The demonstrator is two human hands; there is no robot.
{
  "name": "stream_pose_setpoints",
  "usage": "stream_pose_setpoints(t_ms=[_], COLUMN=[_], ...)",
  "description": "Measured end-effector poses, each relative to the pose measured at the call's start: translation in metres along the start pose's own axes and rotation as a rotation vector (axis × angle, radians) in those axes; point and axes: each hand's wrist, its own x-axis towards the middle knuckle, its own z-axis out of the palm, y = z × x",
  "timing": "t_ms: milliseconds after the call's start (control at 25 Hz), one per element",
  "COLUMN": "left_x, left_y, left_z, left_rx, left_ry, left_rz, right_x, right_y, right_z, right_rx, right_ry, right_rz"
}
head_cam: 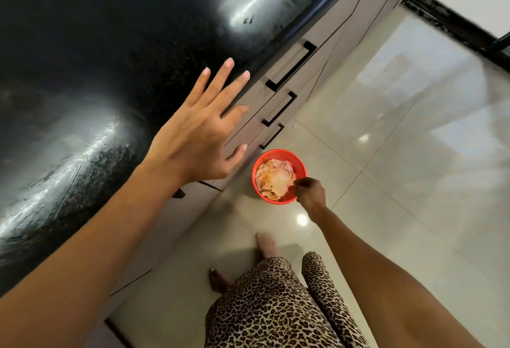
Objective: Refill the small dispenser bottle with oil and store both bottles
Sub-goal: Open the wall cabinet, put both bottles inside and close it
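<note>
Neither bottle is in view. My left hand point(198, 137) hovers with fingers spread over the front edge of the black countertop point(91, 43) and holds nothing. My right hand point(309, 191) reaches down to the near rim of a red bin point(300, 166) on the floor. Its fingers are curled over the rim, and I cannot tell whether they hold anything. The bin holds pale pink and yellowish scraps point(273, 179).
Grey drawers with black bar handles point(291, 67) run under the counter. The glossy tiled floor point(400, 154) stretches to the right, towards a dark door frame point(455, 30). My leopard-print clothing point(270, 306) and bare feet are at the bottom.
</note>
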Motion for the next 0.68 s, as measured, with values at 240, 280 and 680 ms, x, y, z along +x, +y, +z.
stream_pose_setpoints(t_ms=[240,280,680], left_x=[-0.006,-0.01,-0.098], left_y=[0.004,0.005,-0.022], left_z=[-0.009,-0.014,-0.097], left_rx=[-0.176,-0.19,-0.178], left_ry=[0.078,0.091,0.354], left_rz=[-0.098,-0.129,-0.552], right_x=[-0.039,-0.049,-0.193], right_y=[-0.036,-0.046,-0.158], right_z=[-0.009,-0.011,-0.018], right_rx=[0.159,0.172,0.33], right_ry=[-0.002,-0.001,-0.073], right_rz=[-0.109,-0.171,-0.842])
